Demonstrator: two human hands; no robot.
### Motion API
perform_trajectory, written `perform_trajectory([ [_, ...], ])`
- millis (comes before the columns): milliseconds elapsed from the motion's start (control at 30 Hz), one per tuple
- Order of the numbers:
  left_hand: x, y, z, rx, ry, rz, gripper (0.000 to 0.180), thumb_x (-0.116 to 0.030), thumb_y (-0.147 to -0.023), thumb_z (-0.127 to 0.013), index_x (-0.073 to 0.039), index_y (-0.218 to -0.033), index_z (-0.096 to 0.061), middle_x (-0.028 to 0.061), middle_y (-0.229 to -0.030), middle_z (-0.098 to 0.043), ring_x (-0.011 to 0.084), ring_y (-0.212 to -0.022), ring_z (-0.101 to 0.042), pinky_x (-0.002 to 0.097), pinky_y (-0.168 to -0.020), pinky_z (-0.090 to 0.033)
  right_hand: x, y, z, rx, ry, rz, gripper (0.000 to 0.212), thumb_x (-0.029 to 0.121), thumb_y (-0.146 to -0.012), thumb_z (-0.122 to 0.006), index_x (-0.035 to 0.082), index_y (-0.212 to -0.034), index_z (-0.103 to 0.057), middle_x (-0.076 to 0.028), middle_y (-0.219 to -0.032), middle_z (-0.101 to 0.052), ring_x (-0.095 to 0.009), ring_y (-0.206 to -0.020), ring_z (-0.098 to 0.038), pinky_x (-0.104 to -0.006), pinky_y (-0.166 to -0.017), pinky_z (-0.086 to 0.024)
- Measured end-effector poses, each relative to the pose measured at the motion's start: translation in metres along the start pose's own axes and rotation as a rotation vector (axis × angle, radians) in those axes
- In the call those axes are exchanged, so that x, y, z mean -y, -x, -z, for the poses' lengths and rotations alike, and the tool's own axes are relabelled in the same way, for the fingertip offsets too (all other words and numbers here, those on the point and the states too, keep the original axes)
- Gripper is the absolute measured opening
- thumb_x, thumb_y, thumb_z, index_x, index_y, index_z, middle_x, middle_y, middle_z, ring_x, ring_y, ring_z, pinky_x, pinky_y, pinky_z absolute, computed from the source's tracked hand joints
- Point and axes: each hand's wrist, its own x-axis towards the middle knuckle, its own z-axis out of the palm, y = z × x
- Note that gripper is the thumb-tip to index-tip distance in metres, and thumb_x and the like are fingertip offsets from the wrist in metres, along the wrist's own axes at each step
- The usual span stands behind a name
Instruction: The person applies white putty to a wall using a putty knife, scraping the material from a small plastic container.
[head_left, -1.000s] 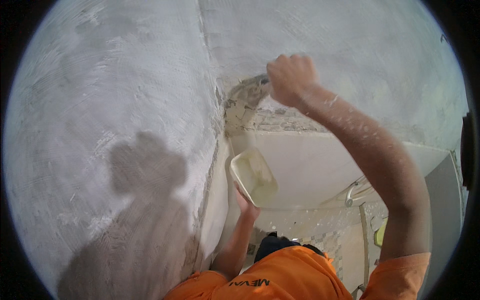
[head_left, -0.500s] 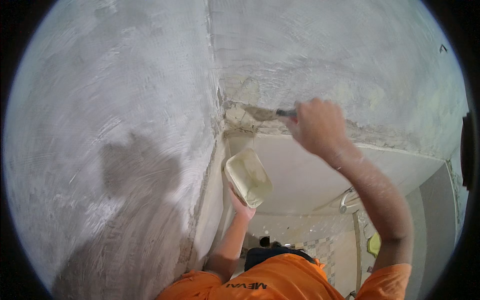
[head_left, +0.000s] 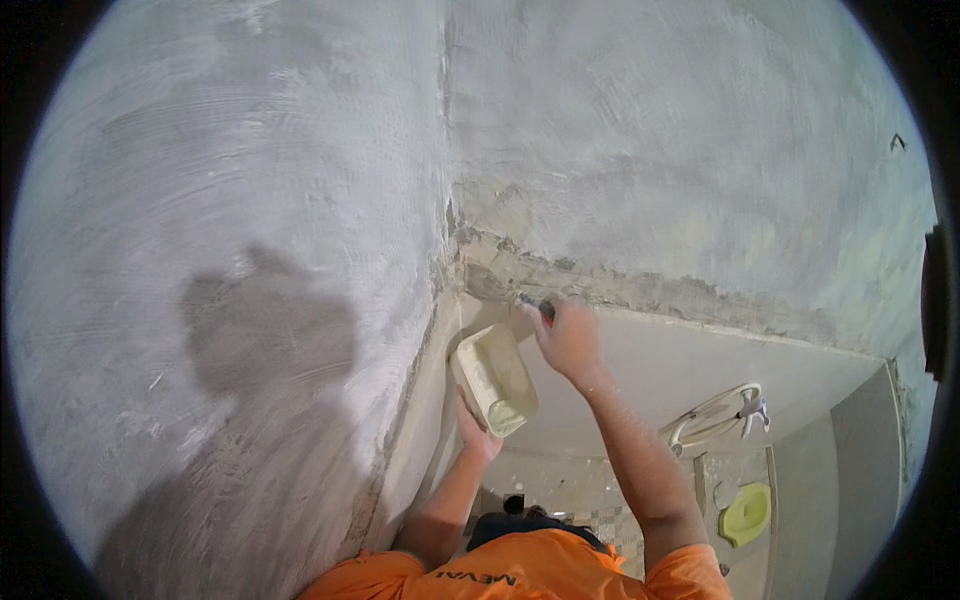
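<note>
My right hand [head_left: 570, 343] is closed round the dark handle of a putty knife [head_left: 538, 304]. Its blade reaches left to the rough strip of wall close to the corner, just above the edge of the smooth lower wall. Below it, my left hand [head_left: 477, 434] grips a cream rectangular tub [head_left: 492, 372] from underneath and the side. The tub is tilted with its mouth facing me, and a little pale paste clings to its inside. Most of the left fingers are hidden behind the tub.
Grey plastered walls [head_left: 680, 130] meet in a corner, with a rough unfinished band [head_left: 650, 287] above smooth pale panels. A shower hose with handset [head_left: 745, 408] hangs on the right. Low on the right is a yellow-green plastic item [head_left: 745, 515]. My shadow [head_left: 265, 340] falls across the left wall.
My right hand with the putty knife has come down and left along the rough band, nearer the corner and the tub. The view has shifted, showing more of the shower hose and yellow-green item.
</note>
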Motion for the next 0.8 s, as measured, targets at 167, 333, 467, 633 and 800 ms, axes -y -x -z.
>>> perform_trajectory([
  [167,0.0,0.004,-0.003,-0.035,0.015,0.011,0.07,-0.061,-0.106,-0.036,-0.016,-0.16,-0.035,0.009,-0.157,-0.044,0.0324,-0.141,-0.048,0.0505,-0.117,-0.04,-0.037,0.015,0.041,-0.06,0.037,-0.136,0.042,0.037,-0.093,-0.073,-0.003,-0.083,-0.066,-0.024,-0.072,-0.063,-0.044,-0.067,-0.061,-0.049,-0.062,-0.046],
  [333,0.0,0.009,-0.007,-0.027,0.009,0.021,0.071,-0.062,-0.105,-0.037,-0.016,-0.16,-0.035,0.0093,-0.157,-0.045,0.0328,-0.141,-0.048,0.0507,-0.117,-0.04,-0.061,0.046,0.071,-0.221,0.045,-0.187,0.036,0.032,-0.094,-0.075,-0.004,-0.09,-0.07,-0.023,-0.068,-0.06,-0.037,-0.059,-0.057,-0.0441,-0.059,-0.044],
  [467,-0.001,0.008,-0.004,-0.065,0.014,0.034,0.071,-0.062,-0.105,-0.036,-0.016,-0.16,-0.035,0.0094,-0.157,-0.044,0.033,-0.141,-0.047,0.0508,-0.118,-0.04,-0.04,0.056,0.077,-0.215,-0.025,-0.278,0.032,0.029,-0.094,-0.075,-0.003,-0.092,-0.071,-0.022,-0.064,-0.057,-0.031,-0.054,-0.052,-0.0409,-0.057,-0.043],
  [633,0.001,0.0,-0.006,-0.026,0.032,0.057,0.071,-0.062,-0.105,-0.034,-0.017,-0.161,-0.034,0.0093,-0.158,-0.043,0.0328,-0.142,-0.046,0.0506,-0.118,-0.039,-0.003,0.043,0.045,-0.119,-0.014,-0.118,0.032,0.029,-0.092,-0.075,-0.001,-0.087,-0.07,-0.023,-0.071,-0.062,-0.038,-0.062,-0.061,-0.0454,-0.06,-0.046],
  [800,-0.007,0.006,-0.024,-0.026,0.011,0.024,0.072,-0.062,-0.106,-0.033,-0.016,-0.162,-0.031,0.0099,-0.16,-0.041,0.033,-0.143,-0.046,0.0519,-0.118,-0.039,0.023,0.009,0.038,0.084,0.255,0.055,0.026,0.029,-0.093,-0.071,0.004,-0.09,-0.07,-0.019,-0.087,-0.071,-0.04,-0.077,-0.069,-0.0496,-0.066,-0.053],
])
